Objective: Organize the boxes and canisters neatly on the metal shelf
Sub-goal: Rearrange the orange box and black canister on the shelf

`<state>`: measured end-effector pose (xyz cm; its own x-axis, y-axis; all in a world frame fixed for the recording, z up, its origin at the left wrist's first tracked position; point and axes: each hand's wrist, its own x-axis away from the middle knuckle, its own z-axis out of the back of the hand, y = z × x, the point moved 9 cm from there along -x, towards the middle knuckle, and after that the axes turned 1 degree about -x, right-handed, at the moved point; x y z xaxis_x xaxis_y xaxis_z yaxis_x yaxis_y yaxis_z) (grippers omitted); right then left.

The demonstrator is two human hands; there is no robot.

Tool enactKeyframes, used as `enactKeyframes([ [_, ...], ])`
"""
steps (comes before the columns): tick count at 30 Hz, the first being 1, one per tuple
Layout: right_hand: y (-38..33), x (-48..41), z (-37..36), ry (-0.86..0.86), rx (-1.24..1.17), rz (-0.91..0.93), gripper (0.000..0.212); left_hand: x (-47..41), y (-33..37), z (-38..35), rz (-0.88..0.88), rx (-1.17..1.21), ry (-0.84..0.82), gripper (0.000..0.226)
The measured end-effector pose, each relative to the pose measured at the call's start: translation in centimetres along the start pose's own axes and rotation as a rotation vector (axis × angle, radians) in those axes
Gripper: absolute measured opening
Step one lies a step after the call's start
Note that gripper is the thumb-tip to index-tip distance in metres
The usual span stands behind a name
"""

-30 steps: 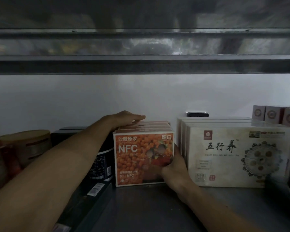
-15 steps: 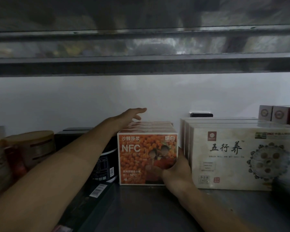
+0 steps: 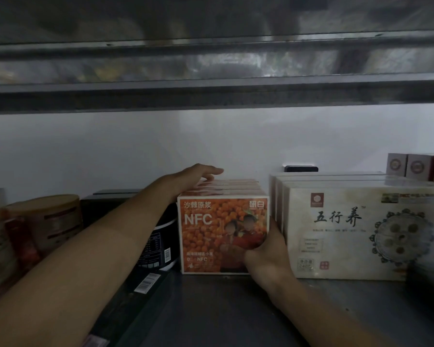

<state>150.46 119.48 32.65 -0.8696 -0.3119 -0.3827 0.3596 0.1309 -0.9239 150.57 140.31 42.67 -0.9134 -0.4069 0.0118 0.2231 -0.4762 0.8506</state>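
Observation:
A row of orange NFC boxes (image 3: 211,231) stands upright on the metal shelf (image 3: 211,309), one behind another. My left hand (image 3: 196,175) lies flat on the tops of the back boxes with its fingers straight. My right hand (image 3: 266,249) grips the lower right corner of the front orange box, with the thumb on its face and the fingers hidden between it and the cream boxes (image 3: 361,231) to the right. A black canister (image 3: 161,244) stands just left of the orange boxes, partly behind my left forearm.
Tan canisters (image 3: 48,219) stand at the far left. A long black box (image 3: 135,294) with a barcode label lies flat under my left arm. Small pink-and-white boxes (image 3: 419,166) sit at the back right. The upper shelf (image 3: 211,93) hangs low overhead.
My left hand lifted off the orange boxes and has come back down flat on their tops. The orange boxes and my right hand have stayed put; the view has shifted slightly.

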Motion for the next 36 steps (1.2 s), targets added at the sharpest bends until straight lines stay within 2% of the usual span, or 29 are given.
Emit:
enactKeyframes([
  [5, -0.8, 0.2, 0.2, 0.024, -0.003, 0.018, 0.093, 0.3, -0.2, -0.4, -0.006, 0.017, -0.038, 0.048],
  [9, -0.7, 0.3, 0.2, 0.026, -0.013, 0.027, 0.092, 0.4, 0.3, -0.8, -0.039, -0.001, -0.069, 0.025],
  [13, -0.9, 0.4, 0.3, 0.027, 0.005, 0.036, 0.094, 0.1, 0.4, -0.5, -0.064, -0.061, -0.030, 0.036],
  [16, -1.0, 0.6, 0.3, 0.024, 0.020, 0.034, 0.092, 0.0, 0.9, -0.5, -0.097, -0.096, -0.013, 0.012],
  [18, -1.0, 0.5, 0.3, 0.030, 0.030, 0.038, 0.091, 0.1, 1.2, -0.6, -0.119, -0.109, -0.004, 0.008],
  [29, -0.8, 0.3, 0.4, 0.043, 0.025, 0.043, 0.089, -0.1, 1.3, -0.5, -0.144, -0.125, 0.004, 0.009],
  [36, -0.6, 0.2, 0.4, 0.053, 0.016, 0.054, 0.088, -0.2, 0.7, -0.5, -0.084, -0.050, -0.013, 0.024],
])
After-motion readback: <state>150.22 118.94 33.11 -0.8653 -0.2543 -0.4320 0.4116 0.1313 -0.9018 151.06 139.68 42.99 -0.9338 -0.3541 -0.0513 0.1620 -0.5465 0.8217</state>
